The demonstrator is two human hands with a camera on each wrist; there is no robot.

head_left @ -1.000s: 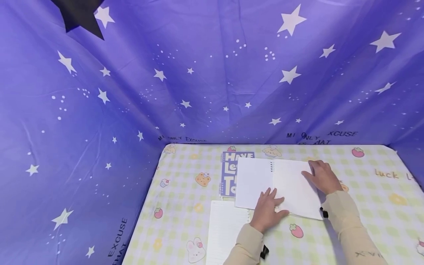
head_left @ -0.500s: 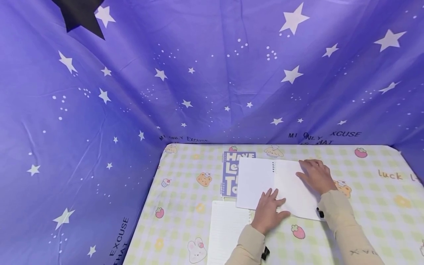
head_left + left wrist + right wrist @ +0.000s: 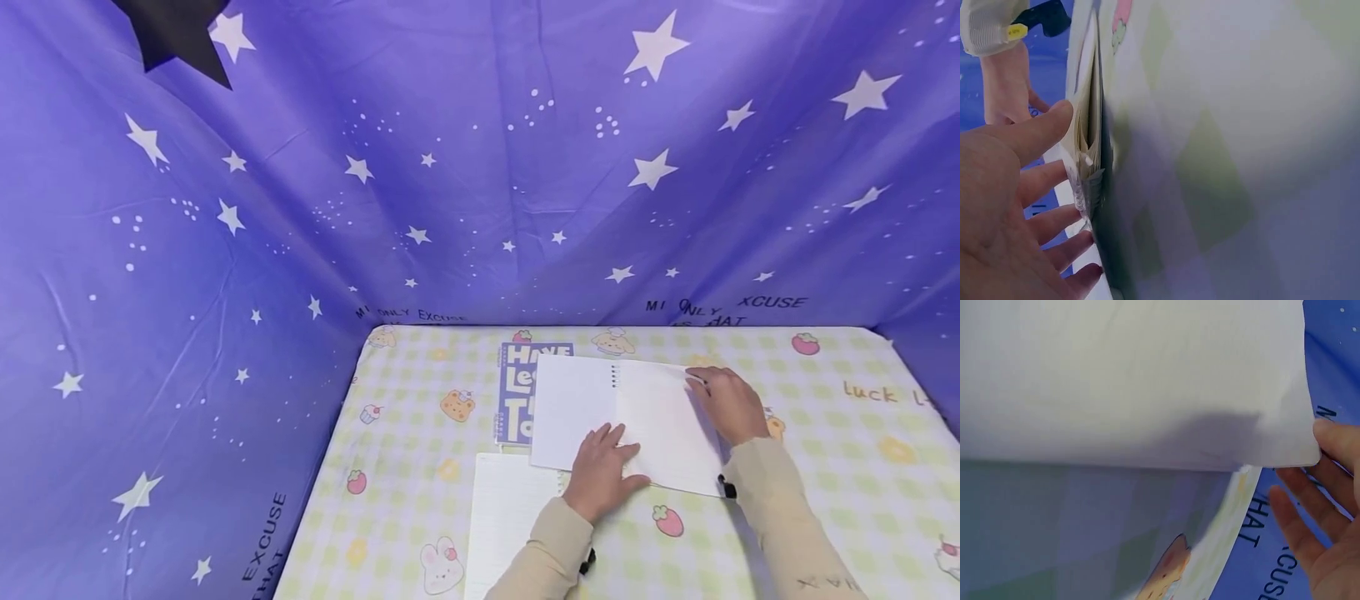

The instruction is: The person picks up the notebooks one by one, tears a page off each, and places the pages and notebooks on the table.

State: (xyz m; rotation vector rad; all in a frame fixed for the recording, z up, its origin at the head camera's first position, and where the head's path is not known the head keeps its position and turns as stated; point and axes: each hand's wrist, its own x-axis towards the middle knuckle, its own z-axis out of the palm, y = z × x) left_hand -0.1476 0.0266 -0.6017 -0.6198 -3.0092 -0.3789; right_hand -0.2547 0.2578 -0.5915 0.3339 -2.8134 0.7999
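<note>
A spiral-bound notebook (image 3: 573,408) lies spread out with blank white pages on both sides of its coil. My left hand (image 3: 603,471) rests on its lower middle, fingers spread straight. From the left wrist view, that hand's thumb (image 3: 1054,128) and fingers lie along the notebook's edge, where the layered pages (image 3: 1088,125) fan apart. At the upper right corner my right hand (image 3: 731,408) pinches the right-hand page (image 3: 663,425). In the right wrist view the thumb lies on the corner of the page (image 3: 1147,375), with the other fingers below it.
A purple book with large white lettering (image 3: 513,408) is partly under the notebook's left side. Nearer me lies a lined notepad (image 3: 510,517), overlapped by the left arm. The checked tablecloth (image 3: 405,467) covers the table; a starry purple curtain (image 3: 465,192) hangs behind and at the sides.
My right hand slid left over the page, then came back to the right, its fingers now at the page corner. The left hand stays in place on the notebook.
</note>
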